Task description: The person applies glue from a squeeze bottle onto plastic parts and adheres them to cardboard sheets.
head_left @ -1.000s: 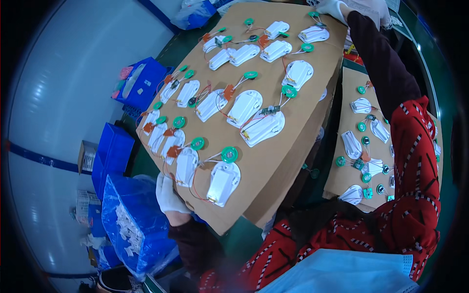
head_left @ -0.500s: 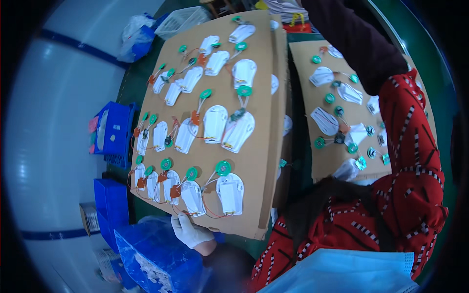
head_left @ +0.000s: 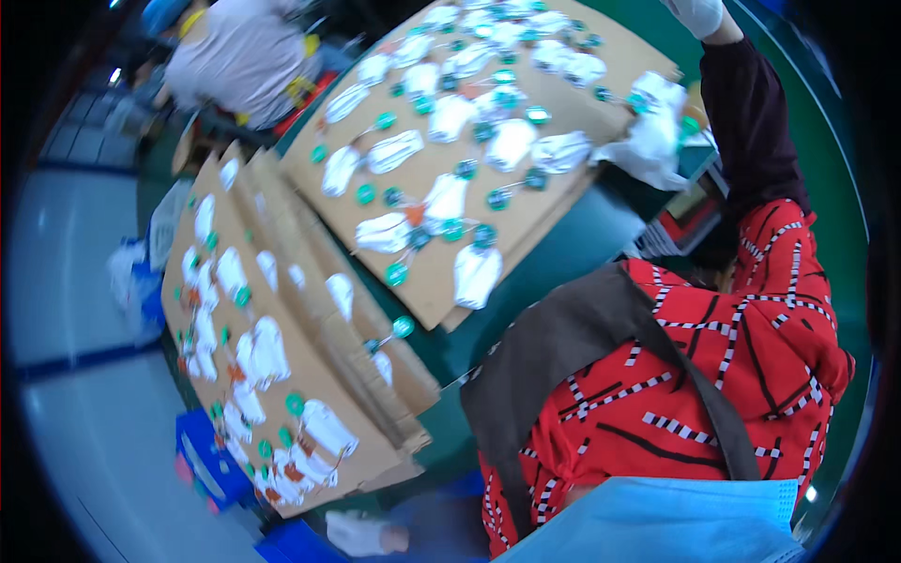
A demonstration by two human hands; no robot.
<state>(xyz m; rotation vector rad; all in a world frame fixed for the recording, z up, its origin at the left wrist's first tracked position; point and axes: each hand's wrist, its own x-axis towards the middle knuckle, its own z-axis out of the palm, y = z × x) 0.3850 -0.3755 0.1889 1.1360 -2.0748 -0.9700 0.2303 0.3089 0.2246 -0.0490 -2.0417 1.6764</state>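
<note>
My left hand [head_left: 355, 533], in a white glove, is low in the picture, just below the near edge of a stack of cardboard sheets [head_left: 380, 460]. Its fingers are smeared, and I see nothing in them. My right hand [head_left: 696, 15], also gloved in white, reaches out at the top right; the picture's edge cuts off its fingers. Rows of white plastic housings [head_left: 328, 427] with wires, orange tabs and round green parts [head_left: 296, 403] lie on the left stack. A second cardboard sheet [head_left: 375, 277] bears many more of them.
A white plastic bag [head_left: 652, 131] lies at that second sheet's right corner, over the green table [head_left: 572, 235]. A blue bin [head_left: 211, 464] stands at the left. At the far left a person in a pale top [head_left: 239, 61] sits near something red.
My view has swung right, so the second sheet comes fully into sight. My left hand has come away from the left board's near edge. My right hand has come into view at the top.
</note>
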